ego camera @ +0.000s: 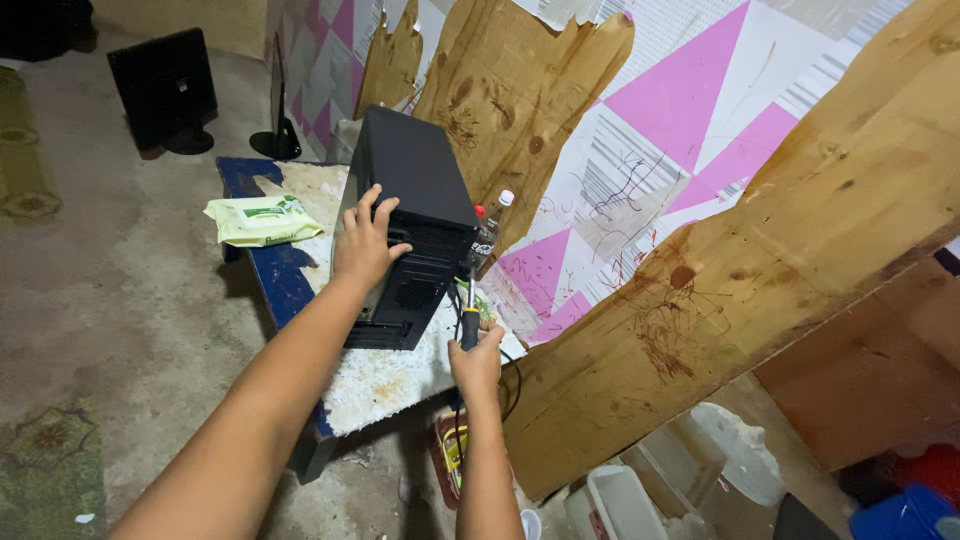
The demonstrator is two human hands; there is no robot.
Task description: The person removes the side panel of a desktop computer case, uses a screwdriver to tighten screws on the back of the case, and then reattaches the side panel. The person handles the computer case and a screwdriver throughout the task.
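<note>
I am pressing my left hand (365, 245), fingers spread, against the black computer case (415, 225) standing on the table (375, 385), steadying it, while my right hand (478, 362), at five o'clock of the case, is gripping the screwdriver (468, 318) tightly, tip toward the case's rear.

Black computer case (415, 225), blue-edged speckled table (262, 258)

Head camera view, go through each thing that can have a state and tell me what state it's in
Computer case: upright on table, steadied.
Left hand: flat on case.
Right hand: gripping screwdriver.
Wipes pack: lying flat, closed.
Bottle: upright, capped.
Monitor: screen dark.
</note>
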